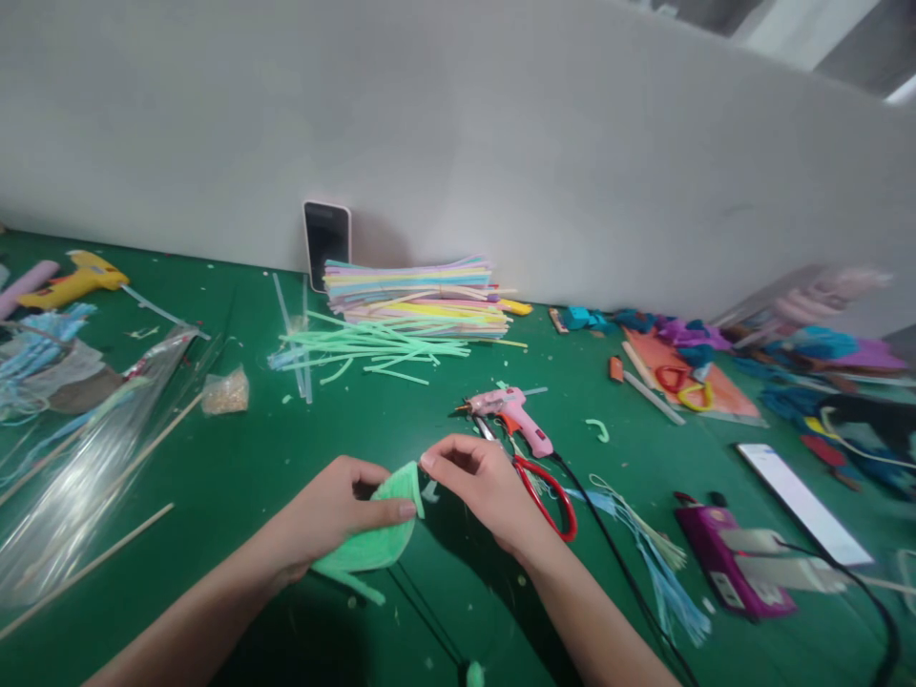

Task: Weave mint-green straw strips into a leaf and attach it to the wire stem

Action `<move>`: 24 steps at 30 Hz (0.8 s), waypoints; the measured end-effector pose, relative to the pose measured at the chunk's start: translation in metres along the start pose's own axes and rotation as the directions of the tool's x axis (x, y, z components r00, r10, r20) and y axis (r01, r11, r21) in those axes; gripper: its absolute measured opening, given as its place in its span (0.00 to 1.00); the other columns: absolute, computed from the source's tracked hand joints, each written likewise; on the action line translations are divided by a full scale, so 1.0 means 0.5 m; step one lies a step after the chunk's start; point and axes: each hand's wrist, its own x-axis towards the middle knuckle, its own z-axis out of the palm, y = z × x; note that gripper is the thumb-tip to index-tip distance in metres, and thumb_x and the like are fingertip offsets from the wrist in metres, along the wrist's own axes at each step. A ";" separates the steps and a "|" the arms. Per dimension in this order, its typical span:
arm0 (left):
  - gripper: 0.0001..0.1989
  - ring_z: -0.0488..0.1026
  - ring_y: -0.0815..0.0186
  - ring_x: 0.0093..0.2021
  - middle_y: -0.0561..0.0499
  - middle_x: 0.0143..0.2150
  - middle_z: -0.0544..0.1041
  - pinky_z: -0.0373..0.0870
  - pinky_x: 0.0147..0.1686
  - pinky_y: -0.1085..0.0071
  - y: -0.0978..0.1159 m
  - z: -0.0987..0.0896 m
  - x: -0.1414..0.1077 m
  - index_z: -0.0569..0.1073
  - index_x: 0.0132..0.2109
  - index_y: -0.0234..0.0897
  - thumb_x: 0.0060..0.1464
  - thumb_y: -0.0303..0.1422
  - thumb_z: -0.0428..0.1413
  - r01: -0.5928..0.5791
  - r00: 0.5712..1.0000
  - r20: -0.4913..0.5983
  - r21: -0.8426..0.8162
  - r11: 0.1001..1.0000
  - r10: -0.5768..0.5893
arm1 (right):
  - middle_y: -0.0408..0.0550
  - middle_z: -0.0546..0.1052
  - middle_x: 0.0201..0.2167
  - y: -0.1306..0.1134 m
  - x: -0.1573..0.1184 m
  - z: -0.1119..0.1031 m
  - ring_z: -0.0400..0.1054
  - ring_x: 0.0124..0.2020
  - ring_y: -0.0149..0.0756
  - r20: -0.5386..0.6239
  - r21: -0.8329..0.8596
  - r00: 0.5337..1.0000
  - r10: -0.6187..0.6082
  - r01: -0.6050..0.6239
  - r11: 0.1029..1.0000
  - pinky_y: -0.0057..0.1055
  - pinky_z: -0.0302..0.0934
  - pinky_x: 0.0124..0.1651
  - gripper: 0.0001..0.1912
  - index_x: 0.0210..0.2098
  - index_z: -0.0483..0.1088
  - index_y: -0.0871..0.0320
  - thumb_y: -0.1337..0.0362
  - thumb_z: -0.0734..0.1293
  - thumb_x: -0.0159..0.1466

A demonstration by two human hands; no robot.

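Observation:
My left hand [347,510] grips a light-green piece made of pipe cleaners [379,539], laid side by side into a flat, leaf-like shape, with the thumb pressed on its face. One loose strip sticks out at its lower end. At the piece's upper right corner, my right hand [476,482] is closed in a pinch; what sits between its fingertips is too small to make out. Just beyond the right hand lie a pink glue gun [526,425] and red-handled scissors [565,515], partly covered by that hand.
Bundled pastel pipe cleaners [415,286] and loose green ones [386,339] lie at the back, by a phone [327,239] leaning on the wall. Left are a yellow glue gun [78,281] and plastic wrap [93,468]. Right are a purple power strip [730,558] and another phone [805,501].

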 end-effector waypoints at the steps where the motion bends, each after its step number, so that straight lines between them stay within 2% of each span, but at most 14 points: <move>1: 0.15 0.63 0.68 0.25 0.55 0.23 0.69 0.57 0.24 0.74 0.001 0.000 0.000 0.77 0.29 0.32 0.44 0.42 0.65 0.006 1.000 0.001 0.000 1.000 -0.006 | 0.41 0.74 0.24 0.000 0.000 -0.001 0.65 0.28 0.31 -0.004 0.006 1.000 0.004 -0.004 1.000 0.28 0.58 0.33 0.11 0.28 0.74 0.59 0.57 0.71 0.56; 11: 0.15 0.65 0.67 0.25 0.53 0.24 0.72 0.59 0.24 0.74 0.004 0.000 0.000 0.78 0.30 0.32 0.44 0.42 0.65 0.006 1.000 0.002 -0.004 1.000 -0.006 | 0.42 0.76 0.26 -0.004 0.000 -0.016 0.67 0.29 0.31 -0.012 -0.019 0.999 0.036 -0.036 0.999 0.29 0.60 0.35 0.11 0.29 0.75 0.59 0.57 0.72 0.55; 24: 0.14 0.65 0.68 0.24 0.54 0.23 0.71 0.57 0.23 0.74 0.005 -0.001 -0.003 0.77 0.28 0.33 0.43 0.40 0.66 0.048 0.999 -0.010 -0.042 0.998 -0.048 | 0.42 0.75 0.27 0.008 0.007 -0.036 0.68 0.30 0.31 0.004 -0.042 0.999 -0.034 0.035 0.999 0.29 0.62 0.36 0.09 0.30 0.74 0.58 0.58 0.70 0.59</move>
